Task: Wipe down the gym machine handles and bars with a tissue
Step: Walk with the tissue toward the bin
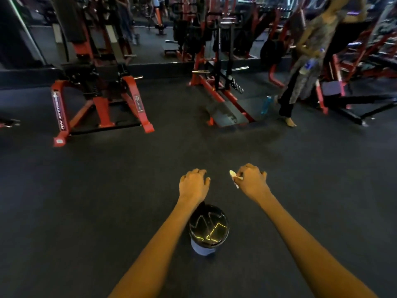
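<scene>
Ahead, red-framed gym machines [101, 97] stand well apart from a person above a lined bin [208, 230]. The left hand [193, 186] hangs loosely curled, holding nothing; the right hand [252, 181] pinches a crumpled tissue [234, 178]. Arguably, refolding it to a clean face would serve the next handle best.

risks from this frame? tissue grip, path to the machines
1. The right hand pinches only a small wad of tissue; it may slip out or cover little of a bar.
2. The bin stands on the floor right below the arms, a trip hazard.
3. A person stands by the middle machine, so a collision is possible.
</scene>
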`<action>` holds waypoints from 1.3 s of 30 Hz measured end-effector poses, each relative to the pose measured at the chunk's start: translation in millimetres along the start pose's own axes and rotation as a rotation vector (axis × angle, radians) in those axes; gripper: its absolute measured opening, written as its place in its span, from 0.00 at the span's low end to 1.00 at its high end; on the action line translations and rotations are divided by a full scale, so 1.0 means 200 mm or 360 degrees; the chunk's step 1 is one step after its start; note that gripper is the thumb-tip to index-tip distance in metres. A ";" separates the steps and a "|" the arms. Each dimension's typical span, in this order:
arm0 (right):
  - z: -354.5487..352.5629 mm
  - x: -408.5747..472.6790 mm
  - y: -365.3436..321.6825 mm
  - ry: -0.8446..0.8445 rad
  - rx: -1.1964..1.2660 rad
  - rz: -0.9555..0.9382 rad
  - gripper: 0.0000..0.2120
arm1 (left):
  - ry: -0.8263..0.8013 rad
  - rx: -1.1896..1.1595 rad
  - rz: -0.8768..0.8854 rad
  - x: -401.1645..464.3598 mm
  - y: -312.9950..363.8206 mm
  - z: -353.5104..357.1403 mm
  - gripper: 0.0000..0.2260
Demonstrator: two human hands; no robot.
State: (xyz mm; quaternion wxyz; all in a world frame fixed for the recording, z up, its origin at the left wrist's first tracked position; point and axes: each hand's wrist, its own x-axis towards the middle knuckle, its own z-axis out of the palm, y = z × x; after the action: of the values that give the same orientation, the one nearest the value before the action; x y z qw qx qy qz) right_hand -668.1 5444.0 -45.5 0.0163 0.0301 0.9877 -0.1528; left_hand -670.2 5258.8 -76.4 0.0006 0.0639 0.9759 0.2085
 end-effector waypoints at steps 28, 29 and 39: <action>0.66 1.43 0.16 -0.0864 -0.0174 -0.0696 0.11 | -0.0087 -0.0015 -0.0991 0.91 -0.15 0.46 0.17; 0.70 1.42 0.18 -0.0893 -0.0212 -0.0719 0.12 | -0.0101 -0.0028 -0.1024 0.88 -0.17 0.49 0.17; 1.16 1.20 0.36 -0.1154 -0.0559 -0.0751 0.19 | -0.0261 -0.0093 -0.1297 0.59 -0.34 0.80 0.15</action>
State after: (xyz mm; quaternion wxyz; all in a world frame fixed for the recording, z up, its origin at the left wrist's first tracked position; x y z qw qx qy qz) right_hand -896.8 5456.0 -299.0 0.3303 -0.2539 0.9090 0.0165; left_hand -790.4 5277.3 -246.7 0.1626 -0.3114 0.9118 0.2129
